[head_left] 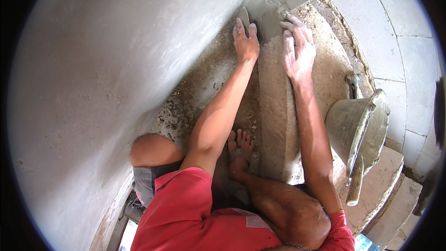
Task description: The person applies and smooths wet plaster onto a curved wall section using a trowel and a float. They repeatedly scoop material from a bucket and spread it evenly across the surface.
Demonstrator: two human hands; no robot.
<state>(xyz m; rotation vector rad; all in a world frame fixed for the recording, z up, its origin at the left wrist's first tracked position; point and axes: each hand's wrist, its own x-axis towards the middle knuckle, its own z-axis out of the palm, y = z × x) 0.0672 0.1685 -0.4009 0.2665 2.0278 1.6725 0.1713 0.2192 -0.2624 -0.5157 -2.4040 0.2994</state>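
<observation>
My left hand (246,44) is closed around a thin, flat blade like a small trowel (245,15). Its tip points away from me, in the corner where the smooth grey wall (116,42) meets wet mortar (270,18). To the right, my right hand (299,51), powdered with cement, rests at the edge of the mortar. Its fingers are bent together at the rim of a concrete step (276,111); whatever they hold, if anything, I cannot make out. My bare foot (241,146) is planted on the rough floor below my left hand.
A mortar-smeared bucket (341,118) stands right of my right forearm, with a wooden-handled tool (356,183) hanging at its rim. Stair steps (378,188) descend at the lower right. Pale tiles (390,56) curve along the upper right. The wall closes off the left side.
</observation>
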